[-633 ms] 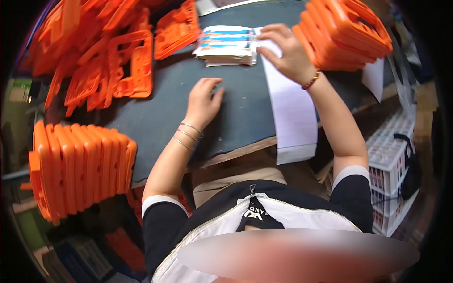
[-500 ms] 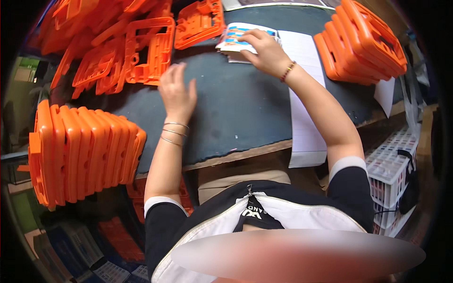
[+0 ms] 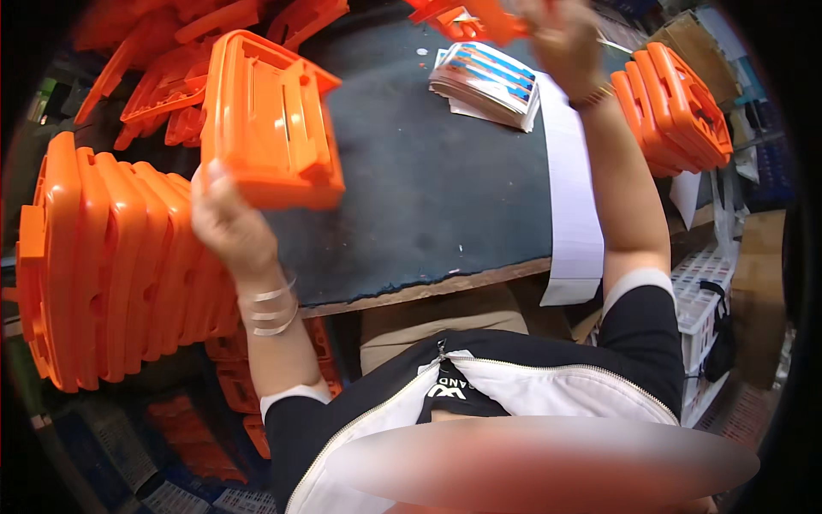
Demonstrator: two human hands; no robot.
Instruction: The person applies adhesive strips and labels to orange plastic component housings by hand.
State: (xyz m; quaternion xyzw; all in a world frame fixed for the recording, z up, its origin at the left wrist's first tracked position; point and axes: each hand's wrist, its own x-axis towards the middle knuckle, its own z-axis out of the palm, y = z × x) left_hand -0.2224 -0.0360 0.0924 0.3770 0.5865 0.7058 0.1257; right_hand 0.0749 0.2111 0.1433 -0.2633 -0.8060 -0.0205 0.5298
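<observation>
An orange case (image 3: 261, 120) is held up, tilted, above the left part of the desk (image 3: 411, 188) by the left hand (image 3: 231, 218).
Its lower left corner is clamped by the left fingers, near a row of upright orange cases (image 3: 111, 265). By the upper edge, an orange part (image 3: 484, 19) is met by the right hand (image 3: 567, 51); whether those blurred fingers are closed on it cannot be told. Below it, a stack of printed cards (image 3: 490, 79) is placed beside a long white paper strip (image 3: 572, 197).

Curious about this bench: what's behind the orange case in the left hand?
Orange parts and dark tabletop show past the orange case; whatever lies directly behind it is covered.
</observation>
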